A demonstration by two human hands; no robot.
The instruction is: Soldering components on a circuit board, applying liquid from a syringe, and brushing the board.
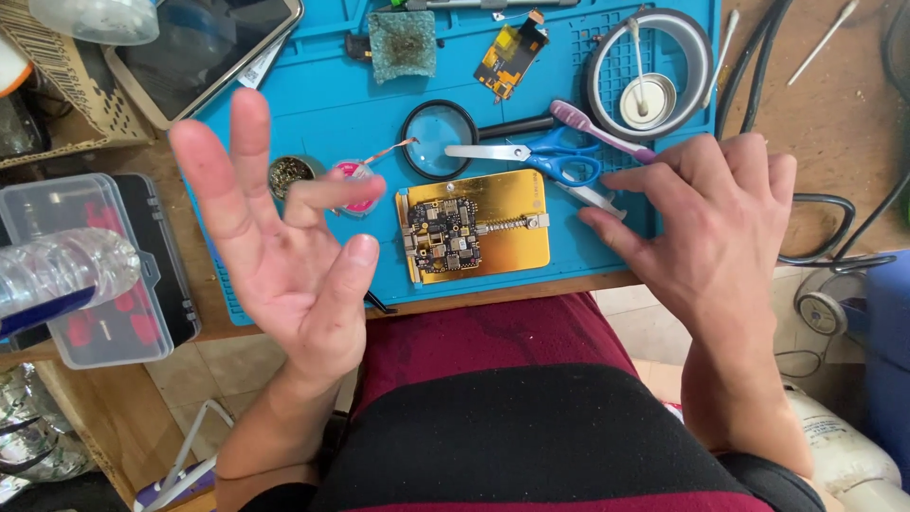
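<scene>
Head view: I log left hand (284, 237) lifted, fingers spread, empty; right hand (716, 223) flat, holding nothing, beside scissors (545, 156) at two o'clock of circuit board (444, 235), clamped in gold holder (507, 223), untouched.

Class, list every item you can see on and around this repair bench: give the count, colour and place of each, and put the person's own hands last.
work mat: 1, blue, on the wooden bench
holder plate: 1, gold, mat's near edge
circuit board: 1, dark, clamped on the plate's left part
scissors: 1, blue handles, above the plate
magnifying glass: 1, black rim, mat centre
toothbrush: 1, purple, right of the scissors
tape roll: 1, grey, mat's top right
sponge piece: 1, green, mat's top
tablet: 1, dark screen, top left
plastic box: 1, clear, left of mat
left hand: open, raised, holding nothing
right hand: fingers resting on the mat by the scissors
</scene>
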